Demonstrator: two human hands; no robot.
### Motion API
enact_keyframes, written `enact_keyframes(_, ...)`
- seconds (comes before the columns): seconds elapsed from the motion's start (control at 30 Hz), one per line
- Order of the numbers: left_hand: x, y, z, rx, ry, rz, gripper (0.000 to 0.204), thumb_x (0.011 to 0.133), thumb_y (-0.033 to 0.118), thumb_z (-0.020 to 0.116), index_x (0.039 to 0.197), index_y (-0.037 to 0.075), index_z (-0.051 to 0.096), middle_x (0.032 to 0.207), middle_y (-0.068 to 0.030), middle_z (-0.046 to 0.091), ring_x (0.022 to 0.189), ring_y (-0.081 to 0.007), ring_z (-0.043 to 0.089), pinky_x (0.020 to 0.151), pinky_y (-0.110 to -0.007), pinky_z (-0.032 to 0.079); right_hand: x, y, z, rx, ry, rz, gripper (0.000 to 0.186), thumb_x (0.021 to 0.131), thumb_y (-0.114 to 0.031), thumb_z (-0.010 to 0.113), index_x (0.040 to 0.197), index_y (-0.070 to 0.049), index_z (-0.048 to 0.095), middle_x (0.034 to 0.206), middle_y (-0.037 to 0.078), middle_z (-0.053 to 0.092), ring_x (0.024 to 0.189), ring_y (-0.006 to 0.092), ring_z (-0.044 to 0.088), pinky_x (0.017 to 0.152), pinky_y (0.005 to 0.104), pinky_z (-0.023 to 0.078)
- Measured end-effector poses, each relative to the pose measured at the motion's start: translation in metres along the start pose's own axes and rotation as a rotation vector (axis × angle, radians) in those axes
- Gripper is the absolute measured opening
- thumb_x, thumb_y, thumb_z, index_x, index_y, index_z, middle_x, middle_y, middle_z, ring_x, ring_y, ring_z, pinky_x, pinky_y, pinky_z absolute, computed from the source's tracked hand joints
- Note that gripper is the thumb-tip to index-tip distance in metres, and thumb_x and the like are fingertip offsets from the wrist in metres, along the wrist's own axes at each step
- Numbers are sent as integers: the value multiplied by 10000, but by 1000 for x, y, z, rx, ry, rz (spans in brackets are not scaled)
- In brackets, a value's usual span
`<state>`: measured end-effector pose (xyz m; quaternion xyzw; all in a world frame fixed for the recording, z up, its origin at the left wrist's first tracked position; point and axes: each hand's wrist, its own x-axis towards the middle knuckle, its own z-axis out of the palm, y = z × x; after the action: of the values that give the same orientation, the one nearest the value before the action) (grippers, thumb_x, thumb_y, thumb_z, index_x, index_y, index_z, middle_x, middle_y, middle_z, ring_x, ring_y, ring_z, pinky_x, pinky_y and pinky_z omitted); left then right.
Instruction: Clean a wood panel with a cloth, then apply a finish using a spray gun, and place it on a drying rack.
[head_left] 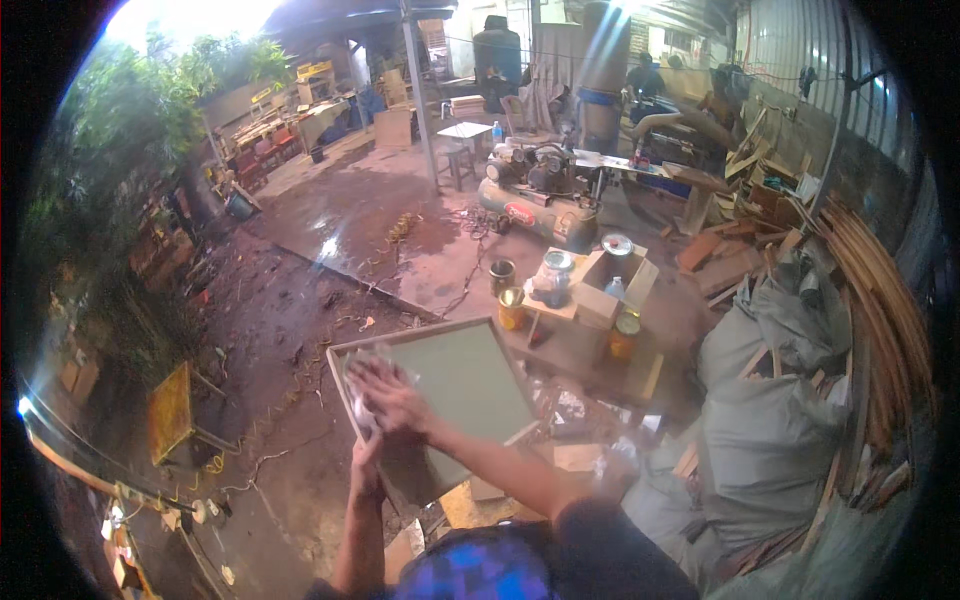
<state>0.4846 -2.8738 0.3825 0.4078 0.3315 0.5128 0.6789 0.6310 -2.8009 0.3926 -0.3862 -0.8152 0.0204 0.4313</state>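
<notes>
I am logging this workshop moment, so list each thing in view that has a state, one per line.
Framed panel: tilted, propped up, its grey-green face towards the person.
Right hand: flat on the panel's upper left, pressing a pale cloth.
Left hand: grip on the panel's left edge.
Yellow tin: upright, open.
Cardboard box: flaps open.
Glass jar: upright, lidded.
Concrete floor: wet, shiny.
</notes>
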Motion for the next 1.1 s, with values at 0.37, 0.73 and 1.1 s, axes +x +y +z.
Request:
enact_keyframes(0.37, -46, 22, 4, -13, 73, 89, 502, 727, 174, 651, 1169, -37, 544, 1002, -100, 620, 898, -221, 617, 804, -353, 507, -76, 166, -51, -212, 103, 457, 520, 937, -250, 487, 1448, -161, 450, 1457, 136, 466, 1357, 365, 412, 1102, 498, 333)
enact_keyframes(0.73, -12, 9, -6, 19, 139, 57, 428, 824, 214, 659, 1163, -25, 558, 992, -98, 633, 860, -200, 618, 805, -329, 499, -178, -17, -26, 267, -232, 311, 609, 939, -234, 530, 1517, -247, 340, 1573, 91, 318, 1455, 309, 284, 1181, 498, 205)
enact_keyframes(1.1, -8, -10, 35, 87, -77, 1, 418, 807, 167, 645, 1179, -11, 579, 1022, -59, 639, 955, -189, 601, 851, -332, 468, -27, 45, -60, -100, 188, 248, 546, 1002, -330, 435, 1514, -159, 351, 1584, 133, 282, 1475, 379, 192, 1174, 552, 110)
